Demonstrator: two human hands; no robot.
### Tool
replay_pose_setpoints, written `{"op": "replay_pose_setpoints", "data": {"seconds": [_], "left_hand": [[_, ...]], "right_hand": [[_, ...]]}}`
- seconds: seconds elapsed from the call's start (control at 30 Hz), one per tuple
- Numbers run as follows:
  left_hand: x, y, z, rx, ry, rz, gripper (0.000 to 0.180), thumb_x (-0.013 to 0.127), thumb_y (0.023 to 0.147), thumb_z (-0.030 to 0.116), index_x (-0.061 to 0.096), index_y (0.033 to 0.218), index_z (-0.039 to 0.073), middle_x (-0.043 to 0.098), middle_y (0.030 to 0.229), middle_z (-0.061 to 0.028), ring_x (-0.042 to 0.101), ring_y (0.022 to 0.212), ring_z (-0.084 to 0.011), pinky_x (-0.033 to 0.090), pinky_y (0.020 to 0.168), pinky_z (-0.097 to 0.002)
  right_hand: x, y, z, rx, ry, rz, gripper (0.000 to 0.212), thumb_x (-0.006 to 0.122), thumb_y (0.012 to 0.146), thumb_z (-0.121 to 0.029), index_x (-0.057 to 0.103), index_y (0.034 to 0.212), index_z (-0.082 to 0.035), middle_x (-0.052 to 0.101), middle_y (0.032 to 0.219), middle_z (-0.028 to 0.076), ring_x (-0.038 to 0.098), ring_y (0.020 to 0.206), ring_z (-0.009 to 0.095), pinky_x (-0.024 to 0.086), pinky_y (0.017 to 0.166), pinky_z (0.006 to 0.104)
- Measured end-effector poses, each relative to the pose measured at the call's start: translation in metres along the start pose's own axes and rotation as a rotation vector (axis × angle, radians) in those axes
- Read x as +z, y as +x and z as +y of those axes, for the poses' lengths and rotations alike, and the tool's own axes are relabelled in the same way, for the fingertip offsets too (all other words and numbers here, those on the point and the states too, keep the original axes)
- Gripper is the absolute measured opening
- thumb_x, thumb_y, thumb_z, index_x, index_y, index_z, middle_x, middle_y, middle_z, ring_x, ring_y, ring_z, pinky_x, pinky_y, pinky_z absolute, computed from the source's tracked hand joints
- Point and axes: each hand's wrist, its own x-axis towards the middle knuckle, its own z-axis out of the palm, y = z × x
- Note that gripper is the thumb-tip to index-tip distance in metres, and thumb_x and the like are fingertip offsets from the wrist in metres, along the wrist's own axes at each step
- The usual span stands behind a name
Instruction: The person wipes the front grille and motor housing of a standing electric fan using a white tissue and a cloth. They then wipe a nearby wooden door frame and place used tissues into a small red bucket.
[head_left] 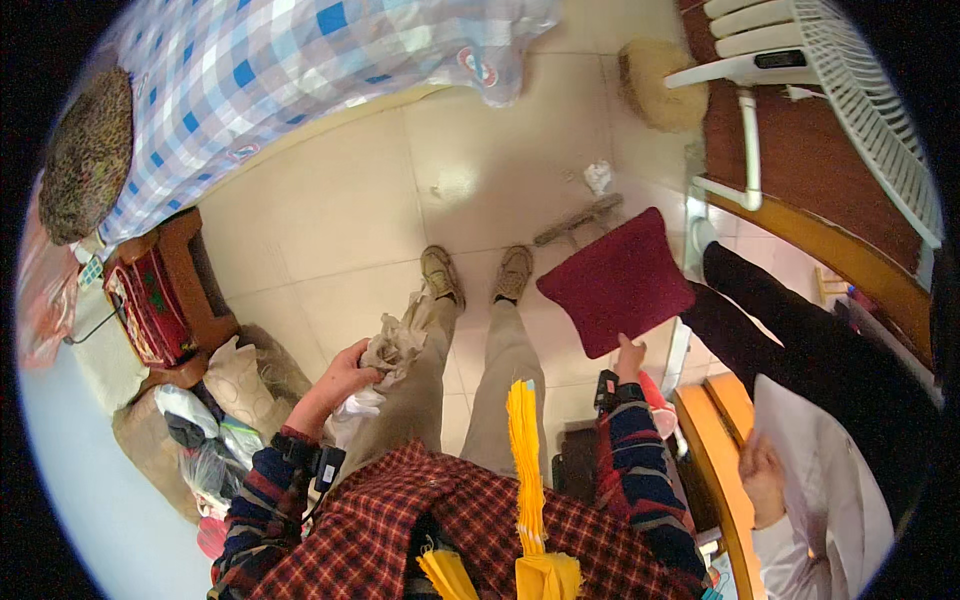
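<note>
My left hand point(347, 378) is closed around a crumpled, pale plastic bag point(400, 343), whose loose end hangs beside my left leg. More white plastic point(358, 408) shows below that hand. My right hand point(630, 360) grips the near corner of a dark red seat pad point(618, 283), square with inward-curving sides. The pad is held out to the right of my feet and covers part of the floor. Just beyond it, a greyish bar-shaped thing point(578, 222) lies on the tiles, partly hidden by the pad.
A bed with a blue checked cover point(300, 75) spans the far left. Stuffed bags point(240, 385) and a brown wooden stand point(200, 290) crowd the left. White crumpled paper point(597, 177) lies ahead. At right are a white plastic chair point(770, 65) and another person's hand point(762, 475).
</note>
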Motion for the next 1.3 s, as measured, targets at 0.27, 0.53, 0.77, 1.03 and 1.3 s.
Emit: {"op": "replay_pose_setpoints", "data": {"seconds": [0.27,0.53,0.77,1.03,1.3], "left_hand": [[-0.017,0.016,-0.039,-0.126,0.073,0.032,0.05,0.058,0.073,0.002,0.051,0.122,-0.001,0.061,0.103,-0.0061,0.055,0.092,-0.0132,0.045,0.083,-0.0269],[-0.027,0.022,-0.048,-0.139,0.156,0.046,0.05,0.057,0.072,0.001,0.051,0.121,0.001,0.059,0.101,-0.0023,0.054,0.09,-0.0119,0.043,0.082,-0.0255],[-0.033,0.023,-0.034,-0.074,0.115,0.01,0.05,0.055,0.072,0.001,0.049,0.122,-0.001,0.06,0.105,-0.0048,0.054,0.097,-0.014,0.043,0.087,-0.0275],[-0.036,0.015,-0.035,-0.008,0.003,0.01,0.051,0.055,0.072,0.002,0.049,0.122,-0.002,0.059,0.108,-0.0053,0.053,0.097,-0.0133,0.043,0.087,-0.0274],[-0.043,0.002,-0.045,-0.067,-0.002,0.099,0.043,0.057,0.074,0.004,0.053,0.116,-0.001,0.06,0.1,-0.0055,0.055,0.092,-0.0132,0.044,0.083,-0.0265]], "right_hand": [[0.003,0.014,0.032,0.445,0.288,-0.543,0.084,0.064,0.071,-0.065,0.042,0.134,-0.014,0.053,0.128,0.004,0.052,0.11,0.022,0.045,0.076,0.0376],[0.012,-0.01,-0.007,0.498,0.726,-0.485,0.049,0.069,0.079,-0.03,0.055,0.12,-0.007,0.059,0.118,0.007,0.057,0.106,0.024,0.047,0.091,0.0392],[0.017,-0.032,-0.095,0.269,0.872,-0.199,0.035,0.066,0.071,-0.006,0.061,0.105,0.002,0.063,0.103,0.009,0.06,0.092,0.025,0.049,0.084,0.0377],[-0.016,-0.13,-0.159,-0.039,0.498,-0.156,0.048,0.067,0.062,0.001,0.06,0.11,0.005,0.064,0.103,0.011,0.061,0.088,0.024,0.048,0.083,0.0338],[0.101,-0.129,-0.239,-0.275,0.056,-0.799,0.048,0.076,0.061,-0.014,0.064,0.105,0.001,0.067,0.096,0.006,0.062,0.082,0.017,0.049,0.077,0.0327]]}}
